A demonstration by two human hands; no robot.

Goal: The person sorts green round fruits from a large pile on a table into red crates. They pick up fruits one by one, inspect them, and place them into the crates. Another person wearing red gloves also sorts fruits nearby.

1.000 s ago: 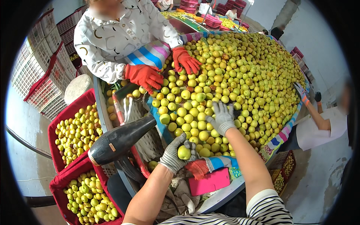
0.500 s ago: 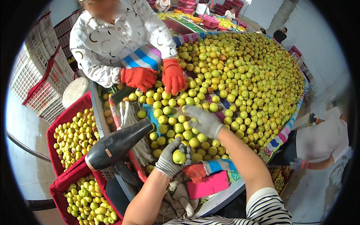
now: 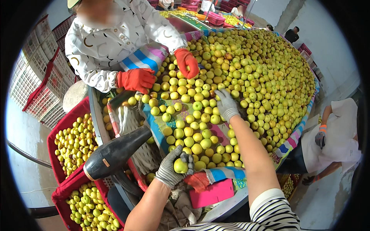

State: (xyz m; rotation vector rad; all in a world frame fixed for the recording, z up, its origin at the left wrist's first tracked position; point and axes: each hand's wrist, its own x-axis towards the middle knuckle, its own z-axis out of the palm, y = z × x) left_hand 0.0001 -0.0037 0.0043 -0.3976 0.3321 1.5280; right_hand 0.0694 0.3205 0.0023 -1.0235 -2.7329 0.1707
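Note:
My left hand, in a grey striped glove with dark fingertips, is closed around one yellow-green jujube above the table's near edge. My right hand, in a grey glove, reaches forward over the heaped jujubes. Its fingers are stretched out and touch fruit at the heap's near side; I see nothing held in them. Between my hands, loose jujubes are spread on a colourful striped cloth. A black hair-dryer-shaped blower points toward these fruits from the left.
Across the table a co-worker's red-gloved hands rest at the fruit. Red-lined crates of jujubes stand at the left, with stacked white crates behind. A pink flat case lies at the near edge. Another person is at right.
My right hand has moved forward and right, and several jujubes have spread over the cloth. The co-worker's hand nearer the heap has lifted away from the fruit. My left hand still holds its jujube.

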